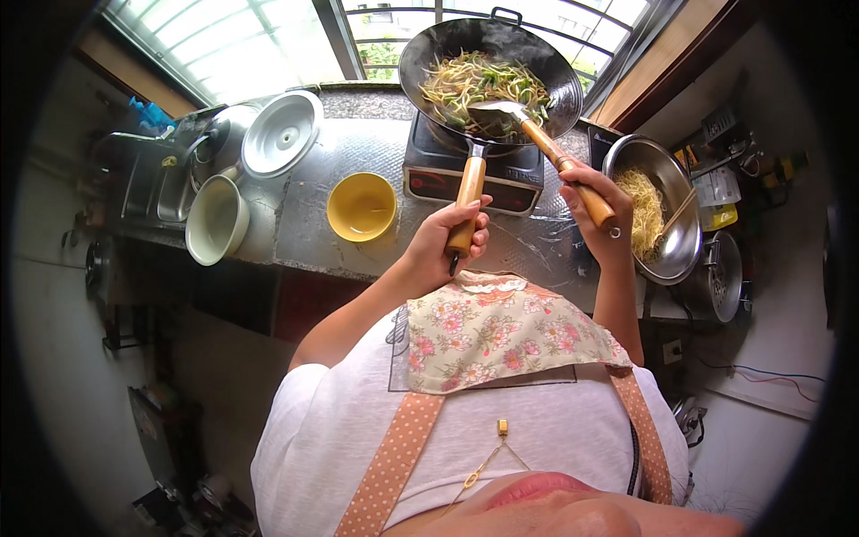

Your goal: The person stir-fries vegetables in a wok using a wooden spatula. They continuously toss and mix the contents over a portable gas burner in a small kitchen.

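Observation:
My left hand (463,231) grips the wooden handle (472,178) of a black wok (564,74). The wok is tilted above a portable electric cooktop (473,184); whether it touches the cooktop is hard to tell. Bean sprouts with green vegetable pieces (483,84) lie in it, and steam rises at the far side. In my right hand (597,201) is a wok spatula (560,158), held by its wooden handle. Its metal blade rests among the sprouts at the wok's near right.
Right of the cooktop, a steel bowl (681,252) holds thin noodles (637,201) and chopsticks (678,211). A yellow bowl (362,207), a cream bowl (217,220) and a metal lid (282,134) sit to the left, near a sink (176,194). A barred window (396,33) is behind.

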`<control>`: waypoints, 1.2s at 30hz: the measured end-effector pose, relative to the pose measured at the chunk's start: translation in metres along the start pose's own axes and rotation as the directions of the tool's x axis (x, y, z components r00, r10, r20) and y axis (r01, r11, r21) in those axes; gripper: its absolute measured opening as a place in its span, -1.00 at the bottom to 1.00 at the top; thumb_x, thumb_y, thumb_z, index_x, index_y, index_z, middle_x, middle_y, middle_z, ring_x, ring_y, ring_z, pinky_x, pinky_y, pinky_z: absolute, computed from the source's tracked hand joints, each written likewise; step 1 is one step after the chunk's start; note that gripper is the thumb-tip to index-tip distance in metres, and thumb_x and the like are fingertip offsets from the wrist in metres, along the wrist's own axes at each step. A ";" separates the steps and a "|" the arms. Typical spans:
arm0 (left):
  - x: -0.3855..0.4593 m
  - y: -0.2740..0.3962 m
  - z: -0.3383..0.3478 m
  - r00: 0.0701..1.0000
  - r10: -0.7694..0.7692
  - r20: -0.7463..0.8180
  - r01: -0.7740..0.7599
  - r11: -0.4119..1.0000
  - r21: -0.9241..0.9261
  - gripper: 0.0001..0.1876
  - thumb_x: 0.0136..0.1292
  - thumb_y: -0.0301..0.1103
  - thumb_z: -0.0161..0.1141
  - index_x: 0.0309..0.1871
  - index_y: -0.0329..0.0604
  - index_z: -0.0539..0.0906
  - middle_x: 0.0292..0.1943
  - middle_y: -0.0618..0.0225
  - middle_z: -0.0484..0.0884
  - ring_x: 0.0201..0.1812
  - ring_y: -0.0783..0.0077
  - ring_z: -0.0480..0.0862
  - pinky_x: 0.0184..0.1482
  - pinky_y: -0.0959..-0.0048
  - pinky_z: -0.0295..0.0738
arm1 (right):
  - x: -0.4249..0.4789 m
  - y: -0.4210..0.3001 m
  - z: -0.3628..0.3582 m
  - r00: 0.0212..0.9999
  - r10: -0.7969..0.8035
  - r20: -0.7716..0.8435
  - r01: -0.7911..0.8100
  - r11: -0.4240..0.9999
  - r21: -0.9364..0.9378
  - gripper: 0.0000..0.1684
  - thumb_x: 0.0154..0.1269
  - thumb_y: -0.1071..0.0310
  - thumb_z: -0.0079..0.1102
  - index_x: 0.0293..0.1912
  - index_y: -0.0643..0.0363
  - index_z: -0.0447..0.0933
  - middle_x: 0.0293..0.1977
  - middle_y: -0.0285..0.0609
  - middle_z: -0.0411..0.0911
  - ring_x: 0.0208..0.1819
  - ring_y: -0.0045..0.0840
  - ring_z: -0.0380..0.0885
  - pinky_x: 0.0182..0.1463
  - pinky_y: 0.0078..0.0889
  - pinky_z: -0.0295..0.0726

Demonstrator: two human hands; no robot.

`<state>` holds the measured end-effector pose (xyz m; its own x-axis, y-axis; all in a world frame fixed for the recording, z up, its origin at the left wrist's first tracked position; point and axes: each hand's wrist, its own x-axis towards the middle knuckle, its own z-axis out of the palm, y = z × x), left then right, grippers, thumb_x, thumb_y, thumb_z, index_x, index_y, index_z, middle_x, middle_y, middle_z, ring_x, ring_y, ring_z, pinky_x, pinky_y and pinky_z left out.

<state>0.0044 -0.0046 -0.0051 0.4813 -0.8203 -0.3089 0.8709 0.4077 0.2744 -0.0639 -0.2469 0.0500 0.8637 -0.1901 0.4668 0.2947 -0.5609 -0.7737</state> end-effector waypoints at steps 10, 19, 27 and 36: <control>0.000 0.001 0.001 1.000 -0.021 -0.004 0.021 1.000 0.012 -0.68 0.47 -0.31 0.12 0.19 -0.21 0.40 -0.32 0.36 0.50 -0.39 0.52 0.55 -0.42 0.57 0.56 | -0.020 0.000 0.008 0.998 -0.001 0.058 0.002 1.000 -0.008 -0.69 0.21 0.45 0.45 -0.04 0.22 0.63 0.10 0.11 0.60 -0.01 -0.47 0.66 0.01 -0.45 0.64; -0.001 0.000 0.000 1.000 -0.011 -0.016 0.011 1.000 0.022 -0.67 0.48 -0.31 0.10 0.21 -0.22 0.40 -0.31 0.35 0.49 -0.39 0.52 0.54 -0.41 0.56 0.55 | -0.023 0.001 0.012 0.997 -0.049 0.054 0.054 0.994 -0.098 -0.67 0.26 0.23 0.44 -0.06 0.18 0.64 0.26 0.18 0.47 0.27 -0.17 0.53 0.22 -0.30 0.54; 0.001 0.001 0.000 1.000 0.001 0.000 -0.001 0.999 0.045 -0.62 0.48 -0.31 0.08 0.26 -0.25 0.37 -0.30 0.34 0.49 -0.38 0.51 0.53 -0.40 0.56 0.53 | -0.023 0.008 0.023 0.976 -0.186 0.111 0.195 0.977 -0.081 -0.80 0.20 0.41 0.45 -0.28 0.21 0.57 0.22 0.14 0.51 0.34 -0.04 0.45 0.28 -0.20 0.52; -0.002 0.000 0.003 1.000 0.010 0.022 -0.012 0.994 0.106 -0.56 0.45 -0.32 0.14 0.31 -0.23 0.33 -0.31 0.38 0.47 -0.38 0.55 0.51 -0.38 0.58 0.50 | -0.022 0.009 0.024 0.963 -0.218 0.156 0.226 0.974 -0.035 -0.80 0.20 0.46 0.42 -0.32 0.23 0.51 0.18 0.11 0.55 0.38 -0.07 0.40 0.36 -0.17 0.45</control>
<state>0.0031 -0.0042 -0.0016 0.4877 -0.8248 -0.2860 0.8495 0.3730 0.3731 -0.0700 -0.2281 0.0228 0.8318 0.0649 0.5513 0.4677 -0.6168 -0.6331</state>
